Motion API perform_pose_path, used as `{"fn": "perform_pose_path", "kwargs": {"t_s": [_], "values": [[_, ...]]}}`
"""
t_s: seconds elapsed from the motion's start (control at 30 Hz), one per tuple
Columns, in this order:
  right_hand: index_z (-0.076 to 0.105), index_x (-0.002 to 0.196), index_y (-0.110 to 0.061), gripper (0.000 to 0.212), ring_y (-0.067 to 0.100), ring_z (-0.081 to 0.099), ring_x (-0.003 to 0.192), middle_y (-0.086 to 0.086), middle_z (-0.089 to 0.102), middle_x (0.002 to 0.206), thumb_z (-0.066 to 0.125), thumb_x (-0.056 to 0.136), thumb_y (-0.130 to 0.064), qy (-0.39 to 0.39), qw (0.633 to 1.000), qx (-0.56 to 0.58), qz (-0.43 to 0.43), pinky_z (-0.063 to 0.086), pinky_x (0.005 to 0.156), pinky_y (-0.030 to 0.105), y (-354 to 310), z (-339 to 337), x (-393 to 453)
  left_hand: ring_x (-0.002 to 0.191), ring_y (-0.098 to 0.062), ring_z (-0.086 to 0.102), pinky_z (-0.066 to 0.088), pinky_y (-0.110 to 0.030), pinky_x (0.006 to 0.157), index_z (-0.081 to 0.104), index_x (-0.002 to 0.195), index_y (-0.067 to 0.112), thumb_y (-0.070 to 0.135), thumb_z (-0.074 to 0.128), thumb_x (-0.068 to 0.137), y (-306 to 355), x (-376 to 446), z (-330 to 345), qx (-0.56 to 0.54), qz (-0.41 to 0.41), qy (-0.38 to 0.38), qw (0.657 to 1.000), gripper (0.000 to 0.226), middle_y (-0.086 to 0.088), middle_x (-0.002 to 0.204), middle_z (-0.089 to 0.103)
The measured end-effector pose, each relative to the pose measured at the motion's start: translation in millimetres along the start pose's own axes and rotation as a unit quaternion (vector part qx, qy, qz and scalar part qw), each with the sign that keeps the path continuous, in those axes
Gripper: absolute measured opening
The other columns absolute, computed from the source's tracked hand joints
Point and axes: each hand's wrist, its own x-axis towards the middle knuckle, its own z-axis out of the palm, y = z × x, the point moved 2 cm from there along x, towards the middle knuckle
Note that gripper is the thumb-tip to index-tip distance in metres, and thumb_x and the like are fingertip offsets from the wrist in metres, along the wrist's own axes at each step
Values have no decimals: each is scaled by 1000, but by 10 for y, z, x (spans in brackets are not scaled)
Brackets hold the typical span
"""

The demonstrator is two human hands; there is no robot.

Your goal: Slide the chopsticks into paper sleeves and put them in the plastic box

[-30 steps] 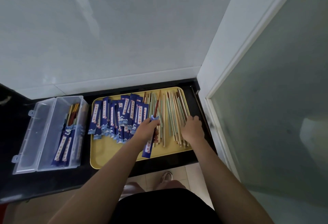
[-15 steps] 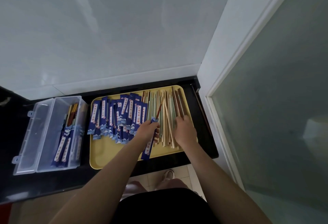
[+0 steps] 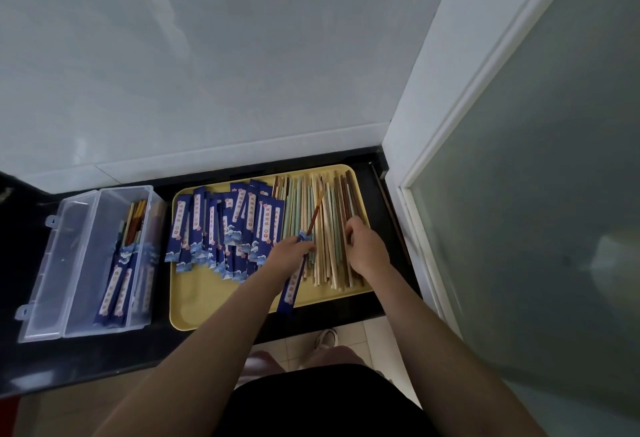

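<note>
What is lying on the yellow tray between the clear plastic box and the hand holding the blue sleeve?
In the head view, a heap of empty blue paper sleeves covers that stretch of the yellow tray, between the plastic box and the left hand.

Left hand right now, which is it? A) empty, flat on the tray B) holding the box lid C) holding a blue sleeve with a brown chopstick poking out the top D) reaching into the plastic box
C: the left hand grips a blue paper sleeve, and a brown chopstick sticks out of its top end above the yellow tray.
</note>
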Motion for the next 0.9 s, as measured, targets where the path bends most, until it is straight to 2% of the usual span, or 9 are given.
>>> {"fn": "perform_pose_path", "kwargs": {"t_s": [0.07, 0.17, 0.37, 0.6, 0.77, 0.9], "values": [[51, 112, -22, 19, 12, 61, 77, -4, 61, 89, 60, 98, -11, -4, 1000, 10, 3, 47, 66, 25, 2, -8, 11, 88, -22, 54, 45, -35, 78, 65, 104, 13, 27, 59, 96, 3, 2, -2, 0, -1, -1, 1000, 18, -9, 98, 58], [60, 109, -15, 9, 16, 62, 79, 0, 63, 91, 57, 100, -13, 32, 999, 1, 38, 47, 66, 26, 54, -28, 8, 87, -22, 54, 44, -35, 77, 66, 98, 14, 27, 59, 96, 6, 2, -6, -1, -3, 1, 1000, 15, -8, 96, 57], [63, 111, -8, 14, 23, 68, 92, 7, 68, 100, 56, 101, -16, 23, 994, -34, 97, 53, 73, 30, 62, 30, 6, 88, -21, 53, 44, -34, 76, 66, 104, 14, 26, 58, 97, 14, -22, 1, -2, -6, 1, 1000, 17, -7, 98, 57], [59, 117, -9, 20, 23, 67, 92, 7, 64, 107, 62, 98, -17, 27, 994, -51, 96, 53, 71, 31, -7, 47, -4, 90, -20, 53, 42, -33, 73, 66, 111, 13, 28, 56, 98, -3, -41, -2, 3, -6, -9, 1000, 22, -6, 103, 58], [63, 113, -9, 17, 22, 67, 92, 6, 66, 104, 60, 100, -19, 33, 991, -73, 103, 47, 68, 27, -16, 25, -14, 87, -23, 55, 46, -34, 73, 67, 104, 14, 27, 58, 97, -23, -23, -2, -19, -14, -18, 1000, 17, -9, 98, 59], [64, 113, -7, 16, 22, 68, 93, 7, 68, 103, 58, 101, -15, 27, 990, -94, 100, 47, 69, 26, -42, 7, -25, 85, -25, 58, 49, -38, 80, 68, 100, 15, 27, 60, 95, -51, -19, 10, -36, -22, -18, 999, 15, -13, 97, 63]]}}
